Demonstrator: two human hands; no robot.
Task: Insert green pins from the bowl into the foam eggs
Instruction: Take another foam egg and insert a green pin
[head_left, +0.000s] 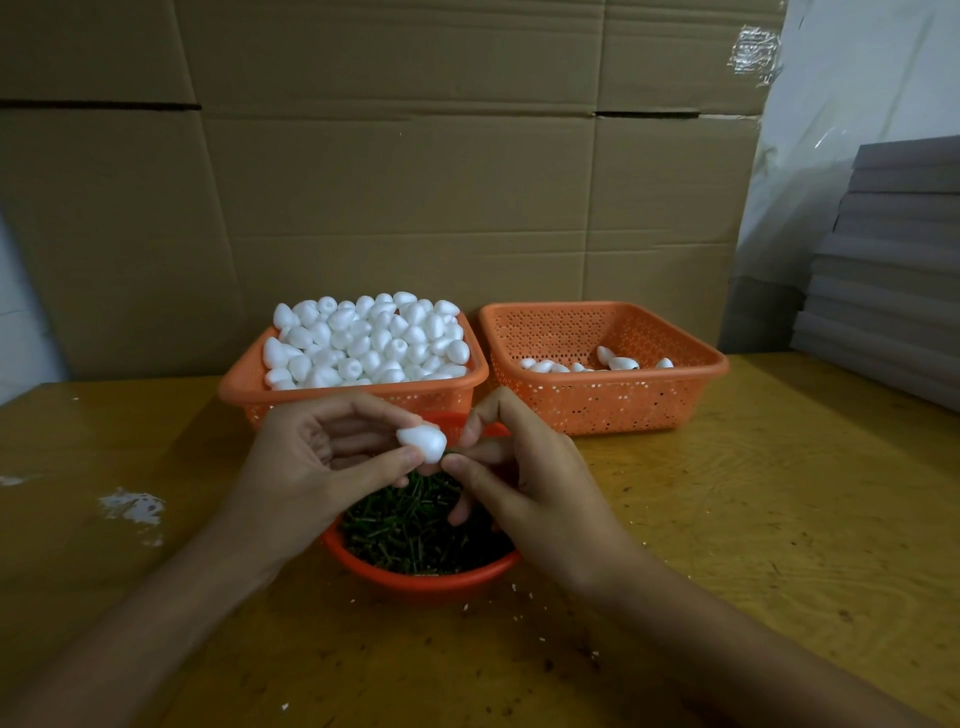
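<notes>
Left hand (311, 457) is up over the bowl, thumb below and fingertips above, pinching a white foam egg (422, 442) and holding it in the air. The egg lies on its side, narrow end pointing back toward the left palm, blunt end facing right. Here is the right hand (524, 467), thumb and forefinger pressed together right against that blunt end, other fingers curled beneath. Between those two fingertips only a dark sliver shows: a green pin (448, 453), touching the egg, most of it hidden by the fingers. How deep it sits, I cannot tell.

Straight below both hands sits the red bowl (426, 579) on the tabletop (753, 493), heaped with loose green pins (415, 530); the right hand's lower fingers hang just above the pile.

Behind the bowl, two orange perforated baskets stand side by side, near each other. The left basket (239, 387) is piled over its rim with plain foam eggs (363, 338). The right basket (613, 400) holds only a few eggs (618, 362) lying on its floor.

White crumbs (132, 506) are scattered on the tabletop at the left, with a few specks in front of the bowl. Brown cardboard (415, 182) forms the backdrop, with a crumpled patch of clear tape (756, 49) at its upper right, and a stack of grey sheets (893, 280) rises at the far right edge.
</notes>
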